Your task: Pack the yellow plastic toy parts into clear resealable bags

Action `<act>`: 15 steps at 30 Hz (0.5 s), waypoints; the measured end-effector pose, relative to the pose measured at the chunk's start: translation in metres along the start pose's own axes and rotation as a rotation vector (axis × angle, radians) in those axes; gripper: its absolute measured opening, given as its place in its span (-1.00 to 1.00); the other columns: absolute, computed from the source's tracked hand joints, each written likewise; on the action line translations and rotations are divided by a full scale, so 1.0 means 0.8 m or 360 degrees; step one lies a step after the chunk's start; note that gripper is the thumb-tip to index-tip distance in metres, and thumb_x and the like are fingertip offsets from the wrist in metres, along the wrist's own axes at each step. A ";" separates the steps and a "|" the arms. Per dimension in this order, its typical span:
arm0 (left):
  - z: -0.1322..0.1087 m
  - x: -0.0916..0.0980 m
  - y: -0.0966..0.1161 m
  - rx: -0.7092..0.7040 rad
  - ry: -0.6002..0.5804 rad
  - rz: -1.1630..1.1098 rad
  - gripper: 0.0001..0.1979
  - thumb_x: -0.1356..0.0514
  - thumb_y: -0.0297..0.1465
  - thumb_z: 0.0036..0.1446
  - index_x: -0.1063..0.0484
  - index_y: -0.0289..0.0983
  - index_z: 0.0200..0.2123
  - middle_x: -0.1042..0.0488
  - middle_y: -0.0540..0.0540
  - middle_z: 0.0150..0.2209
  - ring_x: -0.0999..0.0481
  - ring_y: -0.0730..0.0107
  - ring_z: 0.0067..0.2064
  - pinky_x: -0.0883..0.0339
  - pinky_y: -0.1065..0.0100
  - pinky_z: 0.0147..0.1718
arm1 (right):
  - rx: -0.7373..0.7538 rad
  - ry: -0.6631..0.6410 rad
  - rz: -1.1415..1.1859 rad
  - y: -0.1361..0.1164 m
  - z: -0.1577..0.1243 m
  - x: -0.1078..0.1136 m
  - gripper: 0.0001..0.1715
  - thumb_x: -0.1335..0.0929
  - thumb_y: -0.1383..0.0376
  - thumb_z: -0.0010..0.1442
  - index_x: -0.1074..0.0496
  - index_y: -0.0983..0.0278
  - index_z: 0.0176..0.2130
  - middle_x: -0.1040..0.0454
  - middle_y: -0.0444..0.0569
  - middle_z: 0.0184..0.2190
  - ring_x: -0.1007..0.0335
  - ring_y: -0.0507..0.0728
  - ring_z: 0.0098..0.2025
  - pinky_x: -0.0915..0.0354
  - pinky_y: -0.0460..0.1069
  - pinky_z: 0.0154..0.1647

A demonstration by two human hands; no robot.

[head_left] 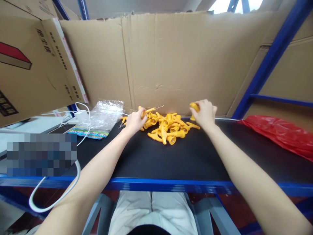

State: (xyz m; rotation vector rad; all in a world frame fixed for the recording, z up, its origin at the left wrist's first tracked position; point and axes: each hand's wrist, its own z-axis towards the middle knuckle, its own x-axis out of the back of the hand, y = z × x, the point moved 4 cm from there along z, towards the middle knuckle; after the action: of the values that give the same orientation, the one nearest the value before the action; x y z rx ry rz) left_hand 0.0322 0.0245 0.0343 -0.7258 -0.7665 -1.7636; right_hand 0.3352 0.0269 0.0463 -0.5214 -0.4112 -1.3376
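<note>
My left hand (135, 122) is closed around the handle of a yellow plastic corkscrew (149, 111). Its bare metal spiral points to the right, above the left part of a pile of similar yellow corkscrews (168, 125). To the right of that pile, my right hand (204, 114) grips another yellow piece (195, 106), which looks like a corkscrew. Its lower end shows beneath my fingers, close to the tabletop, and the rest is hidden. Several handles and hollow cone-shaped ends stick out of the pile in different directions.
A clear plastic bag (104, 114) lies left on the black tabletop (171, 164), beside a white charger with cables (81, 115). Red plastic (278, 133) lies at the right. Cardboard (195, 62) walls the back, and blue shelf posts (271, 58) frame the space.
</note>
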 end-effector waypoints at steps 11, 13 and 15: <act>0.008 -0.016 -0.062 0.0262 -0.0072 0.0093 -0.65 0.02 -0.46 0.13 -0.26 -0.24 0.01 -0.51 -0.20 -0.25 -0.51 0.18 -0.22 -0.28 0.31 -0.29 | -0.0928 -0.0490 -0.0108 0.152 -0.049 -0.056 -0.64 -0.26 0.27 0.09 -0.28 0.30 -0.08 -0.43 0.15 -0.17 -0.34 0.24 -0.14 -0.22 0.06 -0.19; 0.008 -0.019 -0.067 0.0257 -0.0070 0.0102 -0.64 0.03 -0.47 0.12 -0.27 -0.23 0.01 -0.51 -0.20 -0.24 -0.50 0.18 -0.22 -0.28 0.31 -0.29 | -0.0897 -0.0465 -0.0139 0.157 -0.052 -0.059 -0.62 -0.29 0.33 0.03 -0.29 0.33 -0.10 -0.40 0.18 -0.12 -0.34 0.24 -0.12 -0.23 0.04 -0.18; 0.009 -0.022 -0.071 0.0259 -0.0073 0.0109 -0.63 0.03 -0.47 0.12 -0.28 -0.22 0.01 -0.51 -0.19 -0.23 -0.50 0.19 -0.21 -0.28 0.31 -0.27 | -0.0899 -0.0483 -0.0170 0.159 -0.053 -0.062 -0.63 -0.31 0.35 -0.01 -0.32 0.34 -0.13 -0.38 0.20 -0.10 -0.34 0.24 -0.12 -0.24 0.04 -0.18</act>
State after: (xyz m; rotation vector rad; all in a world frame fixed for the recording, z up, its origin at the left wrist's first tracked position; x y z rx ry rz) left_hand -0.0164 0.0549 0.0165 -0.6769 -0.8945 -1.6072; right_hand 0.4501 0.0611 -0.0318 -1.1954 -0.3060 -1.4824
